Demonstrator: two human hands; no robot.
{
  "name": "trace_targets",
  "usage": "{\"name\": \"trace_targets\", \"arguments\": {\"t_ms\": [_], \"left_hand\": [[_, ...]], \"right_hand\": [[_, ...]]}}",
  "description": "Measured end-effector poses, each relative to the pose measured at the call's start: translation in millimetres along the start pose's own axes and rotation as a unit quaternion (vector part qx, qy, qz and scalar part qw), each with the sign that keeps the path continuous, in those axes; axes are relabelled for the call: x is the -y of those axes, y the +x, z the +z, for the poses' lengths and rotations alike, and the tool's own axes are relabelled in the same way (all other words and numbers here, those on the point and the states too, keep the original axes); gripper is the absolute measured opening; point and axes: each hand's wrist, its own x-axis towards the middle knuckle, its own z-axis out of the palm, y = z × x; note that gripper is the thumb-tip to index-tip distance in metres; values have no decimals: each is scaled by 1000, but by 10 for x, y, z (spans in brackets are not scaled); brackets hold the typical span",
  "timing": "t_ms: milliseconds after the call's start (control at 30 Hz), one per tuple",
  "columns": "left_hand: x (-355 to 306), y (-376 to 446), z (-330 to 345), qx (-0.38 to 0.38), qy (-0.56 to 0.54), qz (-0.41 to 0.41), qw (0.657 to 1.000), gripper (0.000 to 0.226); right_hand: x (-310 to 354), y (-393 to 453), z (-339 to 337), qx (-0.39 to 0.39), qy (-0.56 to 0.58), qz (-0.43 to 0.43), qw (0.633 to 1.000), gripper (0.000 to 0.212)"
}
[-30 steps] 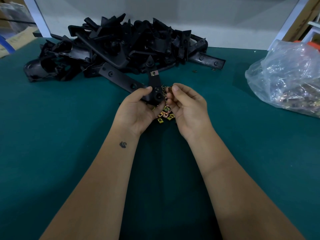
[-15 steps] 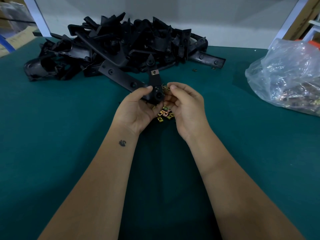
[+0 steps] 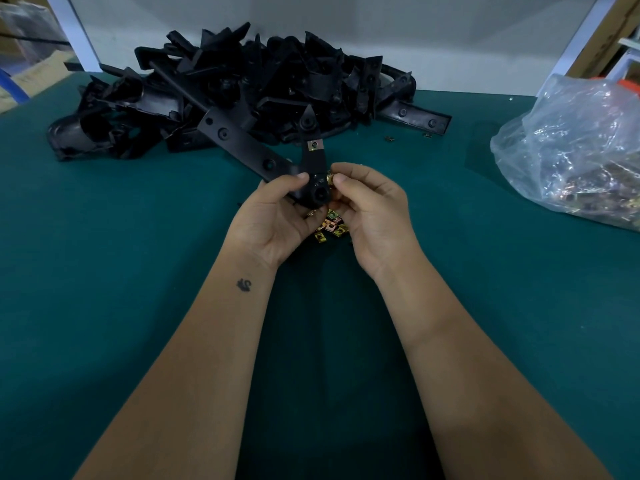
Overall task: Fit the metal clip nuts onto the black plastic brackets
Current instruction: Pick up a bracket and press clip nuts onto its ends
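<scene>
One clip nut (image 3: 329, 177) pinched in right hand (image 3: 372, 209), touching right edge of bracket (image 3: 313, 174). Left hand (image 3: 277, 220) grips bracket's lower end, long axis upright. Push should go leftward. Spare nuts (image 3: 330, 228) on desk (image 3: 138, 271) below.

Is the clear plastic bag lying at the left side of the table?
No, the clear plastic bag lies at the right edge of the green table.

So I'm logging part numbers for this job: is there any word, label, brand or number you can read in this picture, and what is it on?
No readable text anywhere.
Black plastic brackets: no marking legible.
Clear plastic bag: no print visible.
Cardboard at far left: faint marks, too blurred to read.
Left forearm: a small dark tattoo, a figure, not lettering.
</scene>
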Motion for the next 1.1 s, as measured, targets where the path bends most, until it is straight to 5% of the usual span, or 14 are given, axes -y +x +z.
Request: {"name": "trace_targets", "arguments": {"t_ms": [433,1100], "left_hand": [[11,12,-16,-1,34,23,999,25],[54,-51,72,-14,165,62,984,47]], "right_hand": [[-9,8,-17,0,37,27,999,16],[-44,-3,-6,-34,11,-4,999,20]]}}
